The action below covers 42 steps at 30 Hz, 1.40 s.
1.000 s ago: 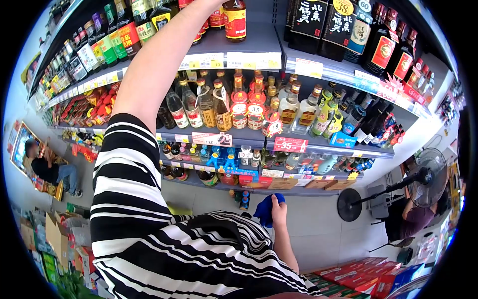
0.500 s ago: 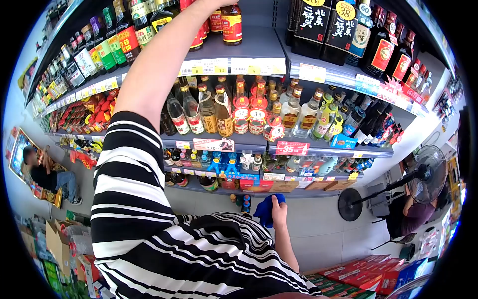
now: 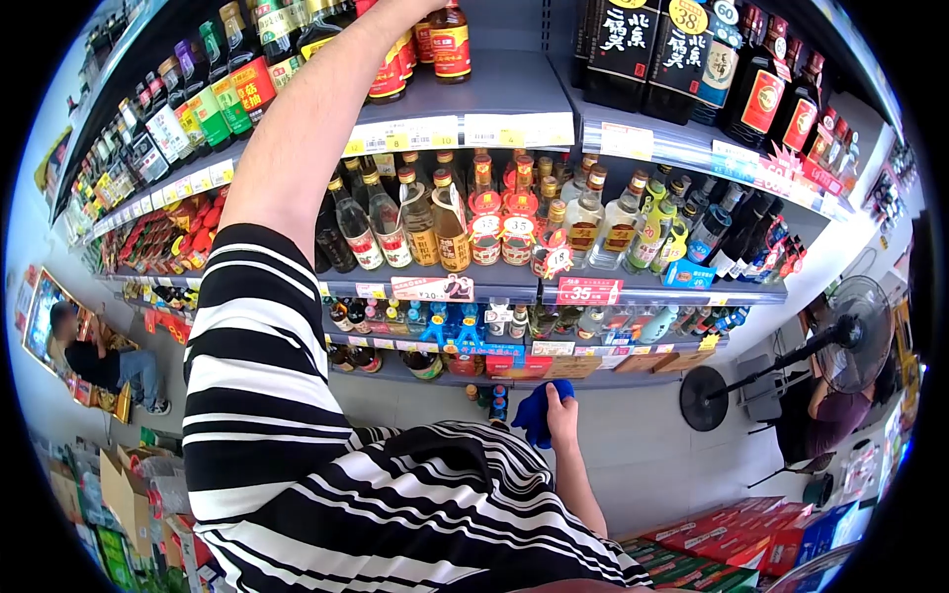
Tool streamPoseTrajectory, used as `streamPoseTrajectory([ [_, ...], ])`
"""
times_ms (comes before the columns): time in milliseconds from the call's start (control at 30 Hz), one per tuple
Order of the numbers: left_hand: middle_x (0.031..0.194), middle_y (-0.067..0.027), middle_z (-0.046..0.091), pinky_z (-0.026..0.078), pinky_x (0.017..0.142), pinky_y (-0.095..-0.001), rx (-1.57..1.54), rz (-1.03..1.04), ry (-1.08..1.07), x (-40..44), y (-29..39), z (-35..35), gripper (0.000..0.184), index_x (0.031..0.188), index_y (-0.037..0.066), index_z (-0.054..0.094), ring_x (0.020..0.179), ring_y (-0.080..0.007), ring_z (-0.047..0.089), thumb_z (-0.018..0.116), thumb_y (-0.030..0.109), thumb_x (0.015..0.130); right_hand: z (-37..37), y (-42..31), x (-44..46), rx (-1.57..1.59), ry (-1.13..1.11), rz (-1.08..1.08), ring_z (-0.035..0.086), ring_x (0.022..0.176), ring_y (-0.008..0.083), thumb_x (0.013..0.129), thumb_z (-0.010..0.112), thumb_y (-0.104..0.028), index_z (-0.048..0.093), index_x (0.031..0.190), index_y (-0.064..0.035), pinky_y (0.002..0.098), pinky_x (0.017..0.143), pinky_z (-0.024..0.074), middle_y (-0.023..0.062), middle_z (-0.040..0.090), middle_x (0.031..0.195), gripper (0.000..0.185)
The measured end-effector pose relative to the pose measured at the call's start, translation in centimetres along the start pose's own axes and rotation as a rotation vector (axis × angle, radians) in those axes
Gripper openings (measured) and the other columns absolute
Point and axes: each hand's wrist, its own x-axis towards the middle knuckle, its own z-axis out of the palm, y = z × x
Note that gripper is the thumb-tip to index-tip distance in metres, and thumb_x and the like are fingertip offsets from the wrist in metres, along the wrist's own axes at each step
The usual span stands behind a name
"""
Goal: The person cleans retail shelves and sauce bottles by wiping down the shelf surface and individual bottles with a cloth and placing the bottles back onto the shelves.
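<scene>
My left arm stretches up to the top visible shelf (image 3: 494, 94). There my left hand (image 3: 420, 6), partly cut off by the upper edge of the view, is closed at the neck of a dark bottle with a red-and-yellow label (image 3: 452, 51). Similar red-labelled bottles (image 3: 388, 77) stand beside it, partly behind my forearm. Low in front of my body, my right hand (image 3: 561, 417) is wrapped round a bunched blue cloth (image 3: 534, 413).
Liquor bottles (image 3: 601, 222) line the shelf below. Black boxes (image 3: 677, 74) stand at upper right. A standing fan (image 3: 855, 336) and a seated person (image 3: 835, 420) are on the right; another person (image 3: 94, 356) sits at left. Red cartons (image 3: 727, 529) lie behind me.
My left hand and the red-labelled bottle have shifted slightly left along the shelf, closer to the neighbouring bottles. My right hand still grips the blue cloth. The view has turned a little.
</scene>
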Motion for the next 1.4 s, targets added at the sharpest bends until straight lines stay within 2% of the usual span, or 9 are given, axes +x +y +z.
streamPoseTrajectory([
  [100, 0.074, -0.0134, 0.062, 0.051, 0.052, -0.0379, 0.072, 0.079, 0.065, 0.7, -1.5, 0.5, 0.015, 0.095, -0.002, 0.053, 0.064, -0.0257, 0.062, 0.044, 0.01, 0.091, -0.1, -0.5, -0.7, 0.023, 0.026, 0.017, 0.049, 0.055, 0.0144, 0.084, 0.061, -0.039, 0.055, 0.06, 0.0083, 0.035, 0.05, 0.0411, 0.0085, 0.05, 0.053, 0.053],
  [233, 0.073, -0.0173, 0.062, 0.051, 0.053, -0.0394, -0.276, -0.215, 0.017, 0.2, -0.2, -0.3, 0.012, 0.092, -0.002, 0.052, 0.067, -0.0309, 0.063, 0.049, 0.009, 0.089, -0.2, -0.6, -1.1, 0.011, 0.045, 0.016, 0.049, 0.055, 0.014, 0.084, 0.061, -0.039, 0.055, 0.061, 0.0082, 0.0348, 0.05, 0.0408, 0.0082, 0.051, 0.054, 0.053],
  [333, 0.075, -0.0216, 0.062, 0.051, 0.058, -0.0441, 0.225, 0.086, 0.07, 0.3, -1.5, -0.2, 0.013, 0.088, -0.002, 0.052, 0.073, -0.0365, 0.063, 0.057, 0.008, 0.082, -0.5, -1.6, -1.5, -0.053, 0.031, 0.043, 0.048, 0.053, 0.0137, 0.084, 0.061, -0.039, 0.054, 0.059, 0.0075, 0.0349, 0.049, 0.0398, 0.0076, 0.05, 0.053, 0.053],
  [433, 0.077, -0.0247, 0.062, 0.051, 0.065, -0.047, 0.335, 0.175, 0.074, 0.6, -2.0, -0.2, 0.018, 0.087, -0.002, 0.051, 0.078, -0.0402, 0.062, 0.063, 0.006, 0.076, -0.4, -1.8, -1.5, -0.043, 0.034, 0.007, 0.047, 0.052, 0.0138, 0.084, 0.061, -0.039, 0.053, 0.058, 0.0069, 0.0351, 0.048, 0.0387, 0.0074, 0.049, 0.051, 0.053],
  [633, 0.079, -0.025, 0.062, 0.051, 0.069, -0.0465, 0.363, 0.122, 0.095, 0.8, -2.4, 0.2, 0.022, 0.091, -0.003, 0.052, 0.08, -0.0405, 0.062, 0.064, 0.007, 0.074, -0.1, -1.2, -1.1, -0.056, 0.021, 0.011, 0.047, 0.052, 0.0141, 0.084, 0.061, -0.04, 0.053, 0.058, 0.0071, 0.0356, 0.048, 0.039, 0.0078, 0.048, 0.051, 0.055],
  [733, 0.08, -0.0255, 0.062, 0.051, 0.069, -0.0468, 0.373, 0.124, 0.093, 1.0, -2.7, 0.3, 0.024, 0.092, -0.003, 0.052, 0.081, -0.0408, 0.062, 0.065, 0.007, 0.074, -0.2, -1.9, -1.6, -0.064, -0.012, 0.082, 0.042, 0.057, 0.01, 0.085, 0.061, -0.037, 0.053, 0.063, 0.0035, 0.0306, 0.05, 0.0356, 0.0011, 0.046, 0.059, 0.047],
  [833, 0.082, -0.0255, 0.063, 0.052, 0.07, -0.0464, 0.401, 0.076, 0.078, 1.3, -2.6, 0.4, 0.025, 0.093, -0.002, 0.053, 0.081, -0.0408, 0.062, 0.066, 0.007, 0.073, -0.1, -1.7, -1.8, -0.063, 0.035, 0.043, 0.048, 0.053, 0.0147, 0.084, 0.061, -0.041, 0.053, 0.059, 0.0073, 0.0358, 0.049, 0.0401, 0.0092, 0.049, 0.052, 0.055],
  [1133, 0.084, -0.0251, 0.063, 0.052, 0.072, -0.0467, 0.428, 0.091, 0.069, 1.2, -2.4, -0.2, 0.033, 0.091, -0.001, 0.054, 0.082, -0.0407, 0.062, 0.072, 0.015, 0.069, 0.0, 0.2, -1.3, -0.037, 0.041, 0.006, 0.046, 0.051, 0.0148, 0.084, 0.062, -0.041, 0.052, 0.058, 0.0067, 0.0366, 0.048, 0.0393, 0.0095, 0.047, 0.05, 0.055],
  [1400, 0.083, -0.0251, 0.063, 0.052, 0.072, -0.0464, 0.447, 0.09, 0.052, 1.4, -2.5, -0.3, 0.029, 0.091, -0.001, 0.054, 0.082, -0.0406, 0.063, 0.067, 0.017, 0.072, 0.0, -0.4, -1.6, -0.027, -0.024, 0.042, 0.041, 0.054, 0.008, 0.086, 0.061, -0.036, 0.053, 0.064, 0.0011, 0.0279, 0.047, 0.0342, -0.0013, 0.046, 0.058, 0.044],
])
